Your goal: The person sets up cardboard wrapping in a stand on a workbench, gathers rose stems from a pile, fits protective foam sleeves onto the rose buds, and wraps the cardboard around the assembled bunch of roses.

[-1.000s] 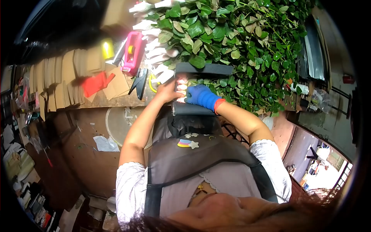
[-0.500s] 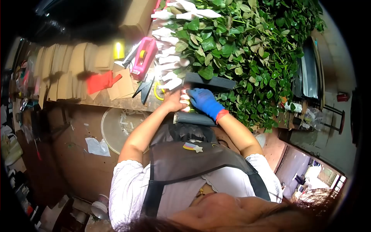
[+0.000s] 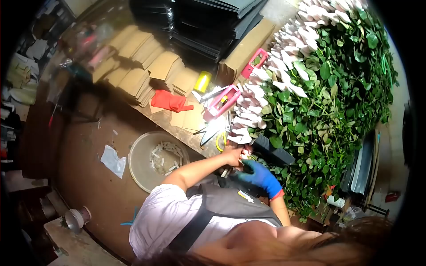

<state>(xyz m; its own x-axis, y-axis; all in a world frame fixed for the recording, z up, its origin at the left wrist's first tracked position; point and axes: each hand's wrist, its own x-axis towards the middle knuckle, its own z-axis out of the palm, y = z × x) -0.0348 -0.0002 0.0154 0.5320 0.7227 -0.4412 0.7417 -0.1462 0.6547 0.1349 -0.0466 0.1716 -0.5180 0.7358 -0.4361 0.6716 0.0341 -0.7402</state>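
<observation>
My bare left hand is at the table's near edge, its fingers closed around small pale pinkish flower heads. Just below and right of them is my right hand, in a blue glove with a dark green palm. Its thumb and fingers look apart, with nothing visible between them. A dark ridged block lies beside the flower heads. Beyond it spreads a large pile of leafy green stems, the heads along its left side wrapped in white sleeves. The stems at my fingers are mostly hidden.
Left of the pile lie a pink tape dispenser, scissors, a red cloth and a yellow roll. Cardboard stacks and black sheets stand farther back. On the floor is a round tub with white scraps.
The head view has turned, so the table now lies at a slant and more of its far side shows. My gloved hand has drawn back slightly from the flower heads; my left hand stays at them.
</observation>
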